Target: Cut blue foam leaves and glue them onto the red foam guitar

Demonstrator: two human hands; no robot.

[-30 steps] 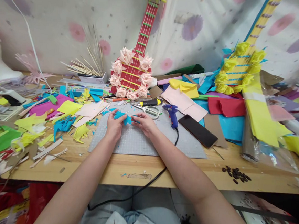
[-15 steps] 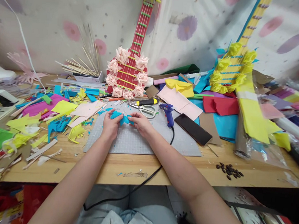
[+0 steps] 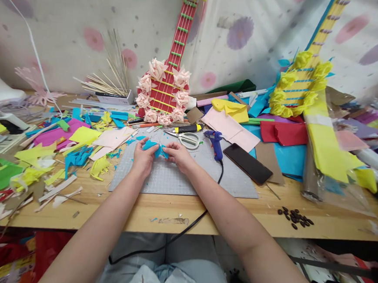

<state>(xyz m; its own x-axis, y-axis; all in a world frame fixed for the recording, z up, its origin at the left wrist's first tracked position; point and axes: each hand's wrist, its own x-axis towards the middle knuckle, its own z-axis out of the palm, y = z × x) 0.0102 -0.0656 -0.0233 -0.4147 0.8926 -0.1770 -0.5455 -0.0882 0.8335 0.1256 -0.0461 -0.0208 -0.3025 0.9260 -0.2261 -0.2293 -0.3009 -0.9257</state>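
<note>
A small piece of bright blue paper [image 3: 152, 147] is held between both hands over the grey cutting mat [image 3: 169, 179]. My left hand [image 3: 144, 157] pinches it from the left, thumb on top. On the other side, the fingertips of my right hand [image 3: 179, 154] are closed on its right edge. Some of the paper is hidden behind the fingers. Just beyond the hands lie scissors [image 3: 189, 140] with pale handles and a yellow-and-black utility knife [image 3: 188, 128]. A blue glue gun [image 3: 215, 145] rests on the mat to the right.
A black phone [image 3: 248, 163] lies across the mat's right edge. Dark beads or seeds [image 3: 296, 218] sit near the front edge. Paper scraps [image 3: 37, 153] cover the left side. Behind stand a red paper guitar [image 3: 163, 93] with pink flowers and a yellow one [image 3: 298, 84].
The camera view has shifted slightly, so everything appears a little further right. Both hands stay on the blue paper, which has turned a little between the fingers.
</note>
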